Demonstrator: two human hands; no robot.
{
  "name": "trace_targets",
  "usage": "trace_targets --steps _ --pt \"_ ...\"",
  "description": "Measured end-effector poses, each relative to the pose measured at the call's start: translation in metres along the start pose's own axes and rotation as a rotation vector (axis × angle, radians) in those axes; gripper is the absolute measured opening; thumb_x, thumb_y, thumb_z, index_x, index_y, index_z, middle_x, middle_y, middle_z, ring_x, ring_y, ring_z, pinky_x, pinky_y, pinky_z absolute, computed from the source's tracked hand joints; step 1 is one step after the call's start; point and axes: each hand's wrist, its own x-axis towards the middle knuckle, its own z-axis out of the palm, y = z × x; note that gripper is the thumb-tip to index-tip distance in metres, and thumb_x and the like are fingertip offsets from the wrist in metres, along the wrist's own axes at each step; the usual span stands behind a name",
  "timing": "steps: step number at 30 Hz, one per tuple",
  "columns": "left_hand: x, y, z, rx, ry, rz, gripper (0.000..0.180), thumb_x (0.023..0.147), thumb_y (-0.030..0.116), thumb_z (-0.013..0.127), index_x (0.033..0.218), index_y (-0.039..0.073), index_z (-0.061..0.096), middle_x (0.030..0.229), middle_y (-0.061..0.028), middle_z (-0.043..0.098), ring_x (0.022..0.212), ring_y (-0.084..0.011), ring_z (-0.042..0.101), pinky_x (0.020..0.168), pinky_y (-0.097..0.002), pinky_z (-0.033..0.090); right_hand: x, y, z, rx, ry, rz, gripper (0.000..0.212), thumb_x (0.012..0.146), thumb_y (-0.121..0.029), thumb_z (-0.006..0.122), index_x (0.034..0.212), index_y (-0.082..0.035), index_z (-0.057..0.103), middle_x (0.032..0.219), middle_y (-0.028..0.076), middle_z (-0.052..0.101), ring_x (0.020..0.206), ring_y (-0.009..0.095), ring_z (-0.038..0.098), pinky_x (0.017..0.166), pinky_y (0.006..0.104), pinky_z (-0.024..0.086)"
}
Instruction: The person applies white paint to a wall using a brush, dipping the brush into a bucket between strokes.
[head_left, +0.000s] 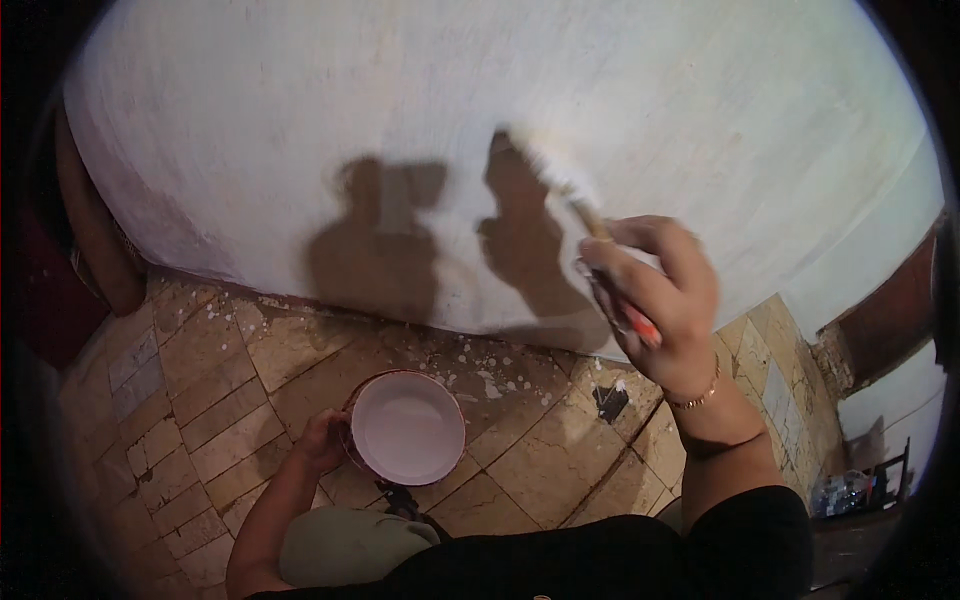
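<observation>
My right hand [660,290] is closed around the handle of a paintbrush [590,215], raised in front of the white wall [270,100]. The brush's whitish bristles are blurred and point up and left at the wall; whether they touch it I cannot tell. An orange-red end of the handle shows below my fingers. Low on the left, my left hand [325,440] grips the side of a round bowl [408,428], pale inside with a reddish rim. White liquid seems to fill it. My left fingers are partly hidden behind the bowl.
Tan floor tiles [225,440] with white paint spatters run along the wall's foot. A small dark scrap [610,402] lies on the floor. At the left edge stands a brown curved post [90,220]. Clear plastic items [840,493] sit at the lower right. Shadows fall on the wall.
</observation>
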Motion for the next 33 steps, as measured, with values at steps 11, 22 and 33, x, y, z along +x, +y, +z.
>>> trace_targets --steps 11,22,33 --pt "-0.011 0.013 0.031 0.009 0.035 -0.045 0.042 0.081 0.035 0.049 0.102 0.002 0.063 0.098 -0.015 0.065 0.088 -0.0279 0.061 0.083 -0.0443 0.046 -0.088 0.008 0.15 -0.045 0.04 -0.243 0.037 0.067 -0.013 0.063 0.103 -0.006 0.065 0.095 0.015 0.054 0.084 0.027 0.058 0.067 0.036 0.053" --pt "-0.007 0.011 0.031 0.016 0.018 -0.047 0.043 0.081 0.035 0.048 0.103 0.002 0.063 0.096 -0.0119 0.066 0.084 -0.0263 0.062 0.078 -0.0416 0.048 -0.14 0.015 0.217 0.354 -0.577 0.213 0.016 0.08 -0.01 0.056 0.094 -0.002 0.057 0.094 0.019 0.051 0.081 0.034 0.058 0.066 0.0395 0.05" --pt "-0.009 0.005 0.007 -0.024 -0.023 0.018 0.036 0.081 0.032 0.049 0.095 0.003 0.064 0.086 -0.0103 0.065 0.08 -0.0239 0.062 0.074 -0.0394 0.049 -0.029 -0.007 0.027 0.222 0.206 0.167 0.041 0.065 0.005 0.067 0.104 -0.007 0.064 0.09 0.014 0.054 0.08 0.026 0.058 0.069 0.0343 0.05"
